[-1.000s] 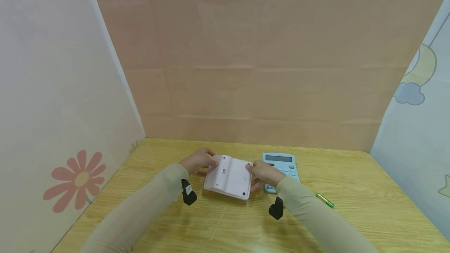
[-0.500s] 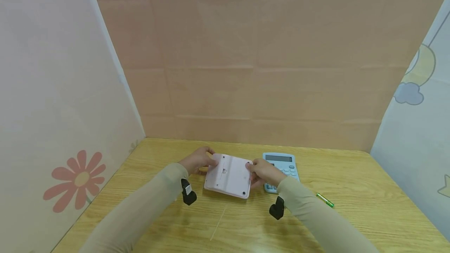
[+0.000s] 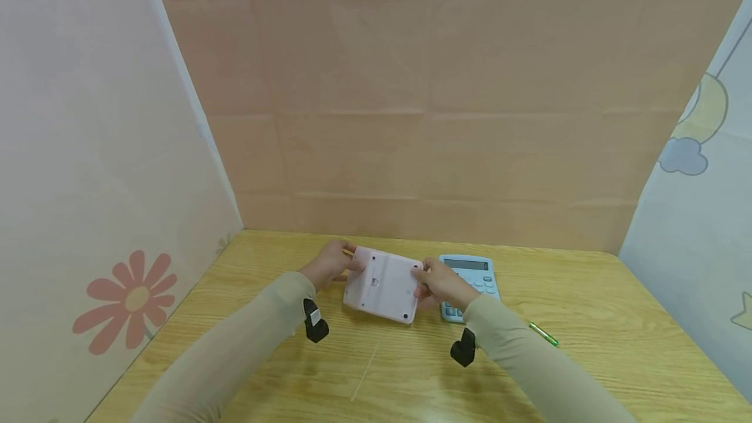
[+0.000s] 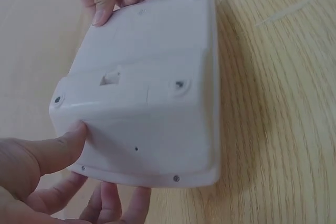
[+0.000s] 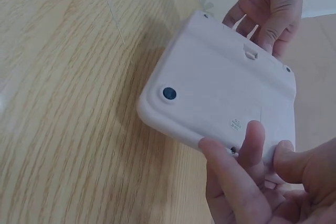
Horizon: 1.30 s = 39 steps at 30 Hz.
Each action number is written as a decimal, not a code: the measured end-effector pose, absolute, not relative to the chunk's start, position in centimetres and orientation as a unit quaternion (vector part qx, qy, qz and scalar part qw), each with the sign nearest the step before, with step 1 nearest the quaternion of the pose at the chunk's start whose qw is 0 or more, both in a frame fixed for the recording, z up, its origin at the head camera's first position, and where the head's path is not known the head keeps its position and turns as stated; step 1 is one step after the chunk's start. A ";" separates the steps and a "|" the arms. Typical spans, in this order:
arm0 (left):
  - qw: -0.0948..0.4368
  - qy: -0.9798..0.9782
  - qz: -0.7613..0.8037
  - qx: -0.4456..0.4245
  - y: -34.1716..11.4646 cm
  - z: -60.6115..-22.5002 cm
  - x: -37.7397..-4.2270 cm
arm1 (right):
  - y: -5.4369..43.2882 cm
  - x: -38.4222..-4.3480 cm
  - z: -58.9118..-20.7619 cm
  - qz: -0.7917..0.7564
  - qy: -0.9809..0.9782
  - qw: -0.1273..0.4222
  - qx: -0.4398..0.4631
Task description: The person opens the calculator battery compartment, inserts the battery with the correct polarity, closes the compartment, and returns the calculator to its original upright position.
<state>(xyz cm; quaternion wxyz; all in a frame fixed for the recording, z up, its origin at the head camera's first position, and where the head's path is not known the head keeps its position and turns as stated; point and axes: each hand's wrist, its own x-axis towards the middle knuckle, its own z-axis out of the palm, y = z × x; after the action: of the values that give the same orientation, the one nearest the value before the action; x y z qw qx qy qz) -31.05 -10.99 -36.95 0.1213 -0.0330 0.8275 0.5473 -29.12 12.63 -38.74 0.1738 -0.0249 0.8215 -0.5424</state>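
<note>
Both hands hold a pale pink calculator (image 3: 384, 286), its back facing up with dark round feet, screws and a battery cover latch. My left hand (image 3: 330, 265) grips its left end, thumb on the back and fingers beneath, as the left wrist view shows. At the opposite end my right hand (image 3: 443, 282) pinches the edge; in the right wrist view its thumb (image 5: 296, 163) and fingers meet around a corner. The calculator is tilted and raised over the table. Its keys and screen are hidden underneath.
A light blue calculator (image 3: 470, 266) lies face up behind my right hand, partly covered by it. A green battery (image 3: 543, 333) rests on the wooden table (image 3: 411, 377) right of the right forearm. Cloth-like walls (image 3: 352, 149) enclose the table's back and sides.
The pink calculator has risen a little and shifted away from me, its tilt changing slightly. Both hands have moved up with it, keeping their hold. The blue calculator and the battery stay put.
</note>
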 end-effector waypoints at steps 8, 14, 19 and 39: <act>0.067 0.824 0.562 -0.026 -11.5 -36.7 -31.0 | 12.0 -29.1 -38.7 -0.558 0.815 0.155 -0.029; 0.030 0.850 0.526 -0.030 -11.3 -36.5 -31.1 | 11.9 -29.0 -38.8 -0.570 0.808 0.143 -0.032; 0.022 0.832 0.554 -0.038 -10.9 -36.4 -31.2 | 11.8 -28.9 -38.9 -0.574 0.807 0.137 -0.035; 0.030 0.763 0.644 -0.045 -10.9 -36.0 -31.0 | 12.3 -28.9 -38.5 -0.557 0.821 0.109 -0.064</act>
<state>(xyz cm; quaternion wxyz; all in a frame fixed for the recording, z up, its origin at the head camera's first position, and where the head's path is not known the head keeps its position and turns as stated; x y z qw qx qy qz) -31.02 -10.88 -36.03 0.0299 -0.0447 0.7628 0.6444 -28.85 12.32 -38.52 0.1089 -0.0640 0.8209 -0.5569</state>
